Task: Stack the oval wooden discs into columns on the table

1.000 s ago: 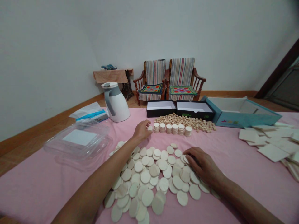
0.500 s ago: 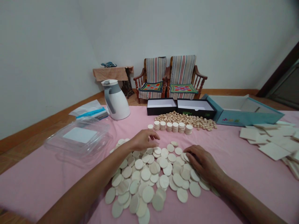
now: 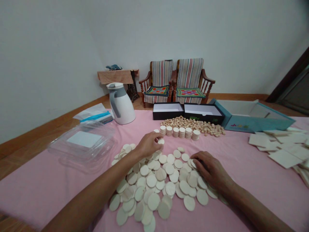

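Observation:
Between the thumb and fingers of my left hand is a pale round wooden disc, held just above the far edge of a loose pile of like discs. Beyond it stands a row of short disc stacks. The leftmost stack is partly hidden behind the left hand. My right hand rests on the right side of the pile, thumb apart from loosely bent fingers that touch discs there.
Behind the stacks lie small wooden beads and two black box trays. A blue box and square wooden sheets are at right. A white jug, a clear plastic container and a blue-and-white packet stand left.
My left hand has closed on a disc, which now shows at its fingertips near the stacks. My right hand stays in the same place on the pile.

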Motion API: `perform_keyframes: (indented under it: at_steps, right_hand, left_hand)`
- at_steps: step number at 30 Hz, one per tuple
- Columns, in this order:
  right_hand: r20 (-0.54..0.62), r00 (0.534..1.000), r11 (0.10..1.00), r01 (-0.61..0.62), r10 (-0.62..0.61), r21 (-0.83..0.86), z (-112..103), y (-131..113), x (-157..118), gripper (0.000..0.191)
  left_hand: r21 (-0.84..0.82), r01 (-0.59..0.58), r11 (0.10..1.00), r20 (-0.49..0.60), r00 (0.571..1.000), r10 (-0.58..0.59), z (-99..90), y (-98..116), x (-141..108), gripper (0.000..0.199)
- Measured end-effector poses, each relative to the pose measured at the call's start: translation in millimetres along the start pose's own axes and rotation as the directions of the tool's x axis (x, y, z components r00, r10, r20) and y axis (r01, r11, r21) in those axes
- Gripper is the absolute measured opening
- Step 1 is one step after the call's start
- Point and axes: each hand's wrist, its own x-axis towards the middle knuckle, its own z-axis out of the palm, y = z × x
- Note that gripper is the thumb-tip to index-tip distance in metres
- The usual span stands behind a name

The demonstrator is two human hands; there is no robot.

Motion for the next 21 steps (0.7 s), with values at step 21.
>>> perform_keyframes:
  at_steps: [21]
  right_hand:
    - [-0.013, 1.000, 1.000, 0.001, -0.001, -0.012, 1, 2, -1, 0.019]
  left_hand:
    - [0.069, 0.205, 0.976, -0.171, 0.967, -0.191, 6.5, -34, 43, 0.040]
